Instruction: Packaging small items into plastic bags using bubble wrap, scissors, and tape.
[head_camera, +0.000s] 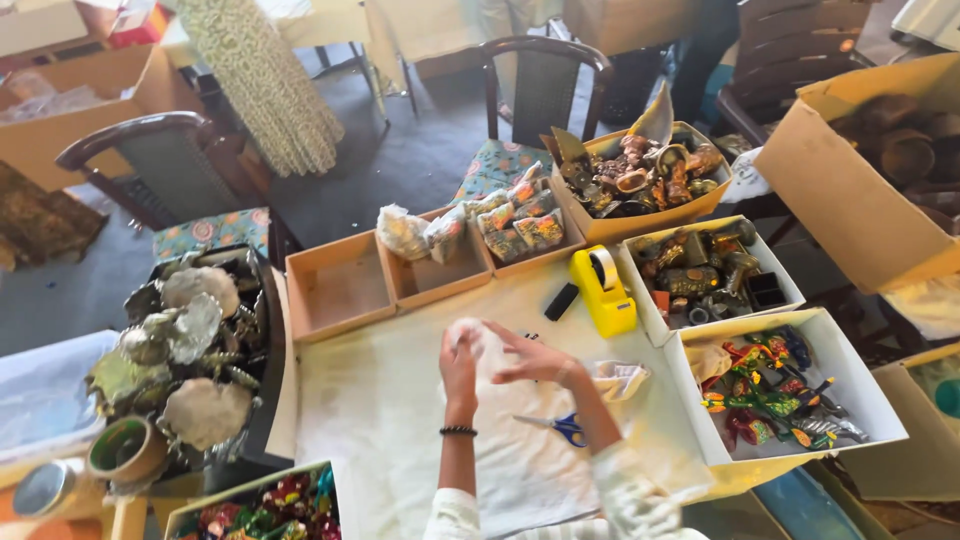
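- Cluttered with open boxes, a work table (380, 420) under a pale sheet fills the view, with chairs and a grey floor beyond it.
- Both hands meet over the sheet: the left hand (460, 365) and the right hand (530, 358) close together on a small thing in white wrapping (478, 340), fingers pinching it from either side. The step looks like wrapping or unwrapping; which one cannot be told.
- Any next move would call for a firm pinch so the wrapping stays put.
- Just below the right hand lie blue-handled scissors (560, 428); beyond it stand a yellow tape dispenser (602, 290) and a black marker (561, 301).
- Right of the hands, a white box of painted figures (775, 400); beyond them, an empty wooden tray (340, 288); left, a tray of metal ornaments (190, 350).
- Nothing blocks the hands; the scissors lie close to the right forearm.
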